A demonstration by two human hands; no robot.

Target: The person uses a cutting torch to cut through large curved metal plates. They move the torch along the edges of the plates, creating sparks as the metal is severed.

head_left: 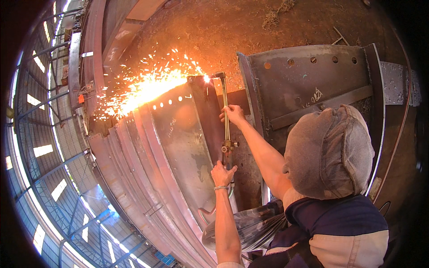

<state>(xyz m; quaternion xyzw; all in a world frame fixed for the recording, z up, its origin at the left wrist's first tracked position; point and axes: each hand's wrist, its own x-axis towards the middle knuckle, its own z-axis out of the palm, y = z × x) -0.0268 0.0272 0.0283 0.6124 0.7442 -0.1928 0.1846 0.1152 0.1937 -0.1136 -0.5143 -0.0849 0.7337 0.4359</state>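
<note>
Neither of my own hands can be made out. A person in a grey cap point(328, 152) leans in from the right. This person's hand point(233, 115) closes round the tubes of a brass cutting torch point(227, 134). Lower down, a second hand with a bracelet point(222, 174) grips the torch handle; its forearm enters from the lower edge and appears to be the same person's. The angled torch head point(219, 75) meets the end of a steel beam point(178, 120) with a row of round holes. A glowing point and bright sparks point(152, 91) spray leftward from there.
A second steel piece with holes and flanges point(313, 67) lies at the right. Several long steel beams point(129, 156) run side by side at lower left. A hose point(404, 116) curves along the right. Brown ground with scraps point(277, 18) stretches behind; a windowed hall wall point(49, 147) bends along the left.
</note>
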